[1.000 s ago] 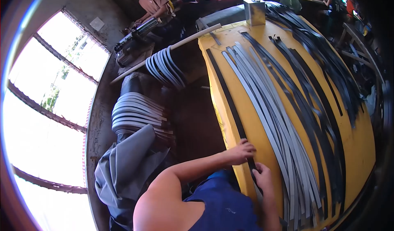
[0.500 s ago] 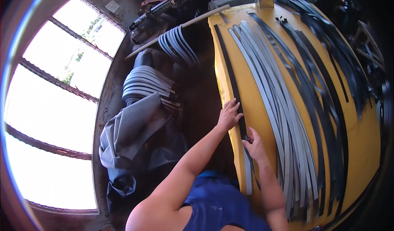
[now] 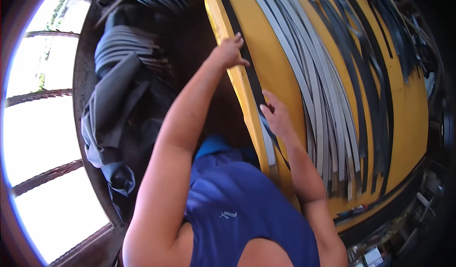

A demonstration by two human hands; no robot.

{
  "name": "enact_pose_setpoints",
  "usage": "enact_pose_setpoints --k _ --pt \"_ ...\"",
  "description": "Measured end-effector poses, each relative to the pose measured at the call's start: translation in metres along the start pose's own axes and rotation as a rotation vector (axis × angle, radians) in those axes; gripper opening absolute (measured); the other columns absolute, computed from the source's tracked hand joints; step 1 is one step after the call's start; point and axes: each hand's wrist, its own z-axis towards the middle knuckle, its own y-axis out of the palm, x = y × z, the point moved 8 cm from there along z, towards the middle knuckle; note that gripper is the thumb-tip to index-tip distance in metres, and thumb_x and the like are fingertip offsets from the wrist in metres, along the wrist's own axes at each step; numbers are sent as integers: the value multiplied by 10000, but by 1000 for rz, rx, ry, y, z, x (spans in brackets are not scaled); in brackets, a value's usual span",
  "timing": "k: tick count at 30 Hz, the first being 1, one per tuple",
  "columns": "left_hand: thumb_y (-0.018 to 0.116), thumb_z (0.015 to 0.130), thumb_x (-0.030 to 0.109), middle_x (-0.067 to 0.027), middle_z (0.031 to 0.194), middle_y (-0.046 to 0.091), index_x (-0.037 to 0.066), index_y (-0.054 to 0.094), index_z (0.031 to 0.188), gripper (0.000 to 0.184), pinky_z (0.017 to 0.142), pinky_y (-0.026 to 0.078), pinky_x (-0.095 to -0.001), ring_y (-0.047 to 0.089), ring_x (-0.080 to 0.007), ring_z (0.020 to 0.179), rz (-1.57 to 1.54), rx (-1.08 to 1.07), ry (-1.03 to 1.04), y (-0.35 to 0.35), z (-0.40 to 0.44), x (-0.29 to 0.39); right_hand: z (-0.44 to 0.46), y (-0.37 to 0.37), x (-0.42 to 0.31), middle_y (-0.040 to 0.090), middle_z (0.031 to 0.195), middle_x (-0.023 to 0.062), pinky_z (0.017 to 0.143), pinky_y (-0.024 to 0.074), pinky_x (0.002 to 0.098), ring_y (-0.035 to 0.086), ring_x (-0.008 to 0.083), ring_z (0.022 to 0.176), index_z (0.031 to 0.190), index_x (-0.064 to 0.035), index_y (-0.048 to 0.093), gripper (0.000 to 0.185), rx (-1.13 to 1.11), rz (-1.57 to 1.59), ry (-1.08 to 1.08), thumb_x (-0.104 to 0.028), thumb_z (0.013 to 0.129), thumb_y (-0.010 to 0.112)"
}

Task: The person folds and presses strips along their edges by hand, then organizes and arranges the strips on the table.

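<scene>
A long black strip (image 3: 236, 25) runs along the near-left edge of the yellow table (image 3: 280, 79). My left hand (image 3: 229, 53) lies over this strip at the edge, fingers and thumb spread. Lower down, my right hand (image 3: 278, 117) is beside the same strip, its thumb at the strip and a gap showing between thumb and forefinger. Below that hand a light grey strip (image 3: 269, 148) shows along the edge, with a dark band hanging loose beside it. To the right lies a bundle of long grey strips (image 3: 313, 77).
Dark strips (image 3: 349, 53) lie farther right on the table, with more black strips (image 3: 401, 44) at its far side. Left of the table are coiled grey strips (image 3: 126, 46) and draped dark sheeting (image 3: 121, 105). A barred window (image 3: 42, 96) stands at far left.
The camera view has tilted downward and shifted, so the table appears higher. My left hand is farther up the strip from my right hand, and the gap between them has grown.
</scene>
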Motion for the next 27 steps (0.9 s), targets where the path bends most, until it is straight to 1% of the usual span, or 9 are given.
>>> enact_pose_setpoints --k 1,2,4,7,10,11,17,26,27 --pt "805 695 633 -180 1618 319 0 418 1508 1100 1175 355 -426 433 -406 1386 -15 -35 -10 -1 0 -1 -2 -2 0 623 800 128 685 500 342 578 213 686 1357 -74 598 447 17 -24 -3 -107 916 666" --pt "822 699 595 -157 1624 318 4 422 1507 1078 1177 357 -422 409 -399 1405 -32 -43 -30 -2 -1 -1 -3 -2 -3 622 804 136 689 500 342 579 221 688 1340 -69 613 427 33 -48 -19 -113 918 666" --pt "830 714 542 -159 1620 329 7 451 1491 1017 1198 317 -434 370 -394 1435 -99 11 -44 -7 -8 2 -8 -3 -10 618 793 140 683 499 343 576 227 676 1317 -54 627 401 58 -75 -9 -114 922 660" --pt "824 724 530 -137 1630 318 21 435 1507 1011 1210 303 -430 347 -380 1454 -124 42 -73 -3 -9 0 -6 -1 -8 610 767 139 670 497 347 569 230 655 1295 -33 639 380 70 -63 2 -105 923 655" --pt "840 692 555 -93 1642 300 48 403 1529 1072 1198 344 -424 342 -363 1453 -95 47 -79 1 -8 -1 -5 0 -9 595 731 136 651 491 348 558 222 630 1281 -13 643 369 73 -61 -1 -89 920 653" --pt "839 694 555 -85 1643 299 52 404 1530 1068 1199 343 -420 328 -357 1462 -86 41 -84 2 -8 -2 -5 0 -8 588 727 134 649 488 343 551 213 628 1282 -13 644 371 77 -64 -7 -83 918 655" --pt "776 754 594 -89 1643 301 61 405 1533 1014 1189 356 -430 344 -350 1458 -77 8 -105 -4 -9 1 -3 2 -3 581 725 115 627 473 322 524 180 617 1271 -5 650 363 67 -43 -17 -75 916 657" --pt "779 719 658 -126 1647 275 14 383 1531 1110 1193 350 -437 311 -380 1477 -59 5 -115 -2 -12 6 -4 4 -13 582 735 112 630 478 317 523 170 620 1288 3 641 372 72 -117 -52 -56 920 648" --pt "781 716 659 -125 1648 272 14 380 1533 1115 1193 352 -439 310 -381 1477 -62 4 -116 -1 -12 7 -4 4 -11 581 733 112 629 478 318 524 170 619 1292 5 637 378 78 -97 -19 -58 920 648"
